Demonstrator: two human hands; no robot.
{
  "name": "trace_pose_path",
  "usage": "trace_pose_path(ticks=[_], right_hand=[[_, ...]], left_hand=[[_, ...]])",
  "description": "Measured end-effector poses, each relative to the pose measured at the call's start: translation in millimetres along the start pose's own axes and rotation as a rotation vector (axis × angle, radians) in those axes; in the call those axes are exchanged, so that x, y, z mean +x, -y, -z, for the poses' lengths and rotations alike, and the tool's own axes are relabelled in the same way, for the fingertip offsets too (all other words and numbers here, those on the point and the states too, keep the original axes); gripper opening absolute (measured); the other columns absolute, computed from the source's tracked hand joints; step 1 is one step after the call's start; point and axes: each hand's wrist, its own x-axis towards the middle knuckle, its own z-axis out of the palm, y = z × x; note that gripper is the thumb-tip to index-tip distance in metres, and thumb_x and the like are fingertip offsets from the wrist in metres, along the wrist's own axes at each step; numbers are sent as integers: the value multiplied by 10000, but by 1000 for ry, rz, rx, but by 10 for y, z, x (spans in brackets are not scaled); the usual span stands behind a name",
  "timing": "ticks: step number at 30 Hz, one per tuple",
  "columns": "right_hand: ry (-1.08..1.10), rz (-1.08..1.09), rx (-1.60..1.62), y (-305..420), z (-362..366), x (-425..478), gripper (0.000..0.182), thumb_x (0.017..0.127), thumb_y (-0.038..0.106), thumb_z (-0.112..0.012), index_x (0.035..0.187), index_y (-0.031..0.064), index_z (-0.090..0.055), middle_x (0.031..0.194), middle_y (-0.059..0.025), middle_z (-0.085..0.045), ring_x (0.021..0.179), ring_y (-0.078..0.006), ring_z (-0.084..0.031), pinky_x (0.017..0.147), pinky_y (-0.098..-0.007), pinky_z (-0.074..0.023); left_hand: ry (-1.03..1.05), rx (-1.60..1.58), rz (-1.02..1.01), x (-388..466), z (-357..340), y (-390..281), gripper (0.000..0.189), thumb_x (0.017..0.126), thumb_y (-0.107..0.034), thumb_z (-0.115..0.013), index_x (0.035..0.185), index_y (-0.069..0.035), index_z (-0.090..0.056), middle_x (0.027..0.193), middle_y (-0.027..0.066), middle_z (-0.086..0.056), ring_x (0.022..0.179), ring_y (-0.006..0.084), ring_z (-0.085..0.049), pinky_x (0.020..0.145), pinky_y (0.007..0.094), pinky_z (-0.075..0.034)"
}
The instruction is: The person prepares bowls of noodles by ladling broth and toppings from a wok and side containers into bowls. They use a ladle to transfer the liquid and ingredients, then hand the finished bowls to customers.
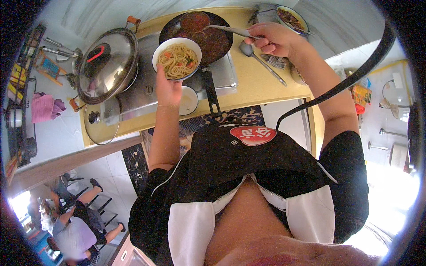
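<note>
My left hand (168,87) grips a white bowl (194,46) from below. Noodles (178,61) with orange pieces and bits of green fill it. Behind the bowl, and partly covered by it, sits a black frying pan (216,50) with dark reddish sauce inside; its handle (210,93) points towards me. My right hand (271,38) is closed around the metal handle of a ladle (228,29), whose bowl rests over the far side of the pan and looks full of red-brown sauce. On the counter below that hand lies a metal spoon or spatula (259,60).
A large lidded wok (109,63) stands left on the stove (139,99), with a glass lid (103,123) in front. Below my left wrist is a small white bowl (188,100). A bowl of dark food (291,20) stands at the back right. Another person (76,229) sits at lower left.
</note>
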Motion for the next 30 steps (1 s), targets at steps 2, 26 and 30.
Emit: trace_pose_path(ticks=[2,26,30], right_hand=[[63,-23,-19,72,11,-69,103,916,95,-414,945,8,-459,778,-83,-579,427,-13,-340,297,-142,-247],[-504,442,-1283,-907,564,937,343,866,171,-477,1181,40,-504,876,-110,-629,698,-269,-609,621,-381,-480],[-574,447,-1496,-1259,722,1410,268,865,160,-460,1074,6,-527,886,-131,-632,661,-279,-616,575,-396,-488]], left_hand=[[13,-23,26,62,-10,24,417,964,-333,-383,1276,-59,-414,1272,93,-494,1181,238,-472,996,406,-381],[-23,-10,41,203,64,116,441,939,-371,-436,1275,-86,-434,1279,94,-492,1189,273,-464,998,452,-384],[-45,-1,18,136,22,71,449,941,-381,-423,1277,-85,-429,1281,98,-488,1189,276,-464,997,448,-386]])
